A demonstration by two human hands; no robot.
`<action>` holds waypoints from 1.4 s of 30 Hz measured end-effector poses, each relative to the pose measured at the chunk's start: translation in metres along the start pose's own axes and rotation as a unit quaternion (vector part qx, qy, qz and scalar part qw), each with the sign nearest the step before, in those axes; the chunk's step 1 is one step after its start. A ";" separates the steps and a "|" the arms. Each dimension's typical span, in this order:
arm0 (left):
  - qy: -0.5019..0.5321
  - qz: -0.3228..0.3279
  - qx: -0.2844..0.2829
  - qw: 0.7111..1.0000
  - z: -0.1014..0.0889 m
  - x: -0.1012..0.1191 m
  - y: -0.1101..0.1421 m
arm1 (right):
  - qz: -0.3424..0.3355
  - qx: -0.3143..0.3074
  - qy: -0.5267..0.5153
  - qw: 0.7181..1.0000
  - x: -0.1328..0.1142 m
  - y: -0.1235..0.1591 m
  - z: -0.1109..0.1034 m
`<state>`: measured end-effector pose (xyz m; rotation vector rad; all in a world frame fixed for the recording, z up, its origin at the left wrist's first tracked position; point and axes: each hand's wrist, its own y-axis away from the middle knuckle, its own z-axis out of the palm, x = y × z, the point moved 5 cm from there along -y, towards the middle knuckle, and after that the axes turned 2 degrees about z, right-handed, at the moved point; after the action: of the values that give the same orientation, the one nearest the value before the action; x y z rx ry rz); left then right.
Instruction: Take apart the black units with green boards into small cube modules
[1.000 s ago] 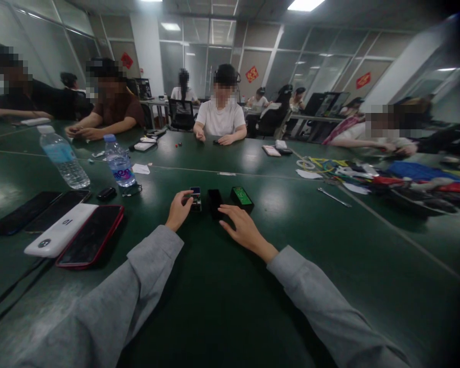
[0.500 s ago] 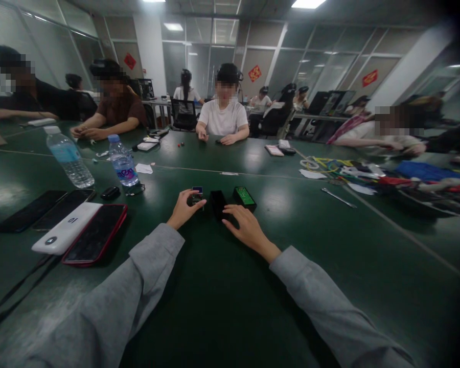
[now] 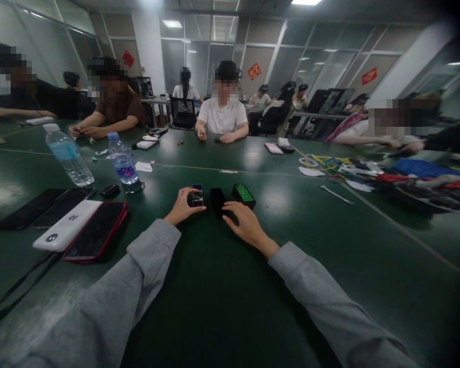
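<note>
My left hand is closed, with thumb and fingers around the sides of a small dark circuit module. A blue panel shows at the module's far end. Just to its right stands a black open box with a dark inside. My right hand is at the box's right edge, its fingers bent and apart from the thumb; the fingertips seem to touch the box. Behind that hand lies a black case with a green circuit board face up.
At left lie a white power bank, a red-cased phone and dark phones. Two water bottles stand behind them. A wrench and a heap of cables lie at right. A person sits opposite.
My left hand has opened its grip a little and shifted slightly left, so more of the circuit module shows. The right hand stays at the black box.
</note>
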<state>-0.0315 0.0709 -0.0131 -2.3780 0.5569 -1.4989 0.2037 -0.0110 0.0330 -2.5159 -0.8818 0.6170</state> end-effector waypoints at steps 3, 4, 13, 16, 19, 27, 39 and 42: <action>-0.001 -0.004 0.003 1.000 0.000 -0.001 0.000 | 0.001 -0.003 0.001 1.000 0.000 0.001 0.000; -0.001 -0.004 0.002 1.000 0.000 -0.001 0.000 | 0.003 -0.002 0.003 1.000 0.000 0.001 0.000; -0.037 -0.016 -0.014 0.999 0.000 0.004 0.002 | -0.003 0.024 0.022 0.999 -0.004 0.002 -0.007; -0.034 -0.013 -0.009 0.999 0.001 0.003 0.002 | -0.006 0.049 0.030 0.998 -0.003 0.001 -0.008; -0.034 -0.006 -0.001 0.999 0.000 0.004 0.001 | -0.011 0.040 0.029 0.999 -0.002 0.001 -0.006; -0.043 0.007 -0.011 0.999 0.000 0.013 0.003 | -0.019 0.014 0.039 0.999 -0.002 0.001 -0.001; -0.051 0.001 -0.009 0.999 -0.001 0.016 0.003 | -0.048 -0.030 0.052 0.997 -0.004 0.002 0.004; -0.045 0.003 -0.009 0.999 -0.001 0.018 0.004 | -0.045 -0.032 0.048 0.997 -0.005 0.001 0.004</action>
<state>-0.0259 0.0589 0.0002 -2.4420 0.5580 -1.3828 0.1991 -0.0141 0.0304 -2.5235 -0.9882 0.4428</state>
